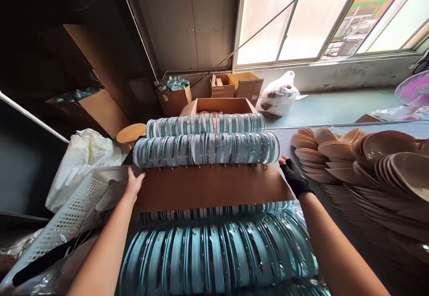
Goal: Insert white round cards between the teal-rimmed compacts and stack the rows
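A brown cardboard sheet (214, 189) lies in front of me, with two rows of round, clear glass lids (206, 148) standing on edge along its far part. My bare left hand (135, 184) is closed on the sheet's left edge, thumb on top, beside the end of the nearer row. At the opposite edge is my right hand (295, 177), in a black fingerless glove; its fingertips point towards the row's right end and its lower fingers are partly hidden. Closer to me, more teal-tinted glass lids (217, 251) stand packed in rows below the sheet.
Stacked pinkish-brown bowls (389, 148) crowd the right side. A white perforated basket (80, 202) and a white sack (87, 153) are at left, near a round stool (131, 133). Beyond stand an open carton (228, 105), a filled plastic bag (279, 94) and a pink fan (414, 88).
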Action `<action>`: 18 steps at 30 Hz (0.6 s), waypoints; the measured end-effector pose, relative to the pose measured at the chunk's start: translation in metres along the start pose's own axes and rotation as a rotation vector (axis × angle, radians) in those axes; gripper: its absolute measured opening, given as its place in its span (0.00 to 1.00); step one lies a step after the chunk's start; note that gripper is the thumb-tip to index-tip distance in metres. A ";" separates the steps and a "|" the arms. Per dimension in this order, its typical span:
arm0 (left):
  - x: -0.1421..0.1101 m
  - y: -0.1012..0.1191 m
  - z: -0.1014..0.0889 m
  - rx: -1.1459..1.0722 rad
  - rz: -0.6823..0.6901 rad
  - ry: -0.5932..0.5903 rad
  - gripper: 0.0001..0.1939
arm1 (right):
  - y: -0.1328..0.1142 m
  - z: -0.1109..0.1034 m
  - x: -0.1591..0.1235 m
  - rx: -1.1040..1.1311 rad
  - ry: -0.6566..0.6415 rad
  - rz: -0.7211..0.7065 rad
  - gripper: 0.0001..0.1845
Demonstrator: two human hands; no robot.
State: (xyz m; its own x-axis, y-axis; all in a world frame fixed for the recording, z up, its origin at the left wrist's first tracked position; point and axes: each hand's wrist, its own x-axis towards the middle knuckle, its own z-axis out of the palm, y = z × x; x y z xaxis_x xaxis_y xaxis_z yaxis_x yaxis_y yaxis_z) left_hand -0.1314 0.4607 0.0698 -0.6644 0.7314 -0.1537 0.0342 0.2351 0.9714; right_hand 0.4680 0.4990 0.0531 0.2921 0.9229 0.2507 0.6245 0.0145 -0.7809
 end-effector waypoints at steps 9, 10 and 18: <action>-0.225 -0.147 -0.189 0.345 0.261 0.289 0.43 | 0.094 -0.145 -0.270 -0.172 -0.125 0.537 0.36; -0.249 -0.156 -0.203 0.346 0.219 0.314 0.43 | 0.088 -0.153 -0.297 -0.153 -0.150 0.590 0.35; -0.308 -0.204 -0.222 0.229 -0.427 -0.005 0.25 | 0.077 -0.149 -0.370 0.160 -0.130 0.587 0.27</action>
State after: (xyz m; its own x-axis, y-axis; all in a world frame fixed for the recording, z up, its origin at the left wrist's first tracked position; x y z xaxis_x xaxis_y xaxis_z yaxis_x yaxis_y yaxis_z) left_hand -0.0992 0.0456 -0.0406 -0.6513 0.5420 -0.5310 -0.0769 0.6491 0.7568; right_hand 0.5159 0.1018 -0.0148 0.4566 0.8336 -0.3108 0.2671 -0.4617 -0.8459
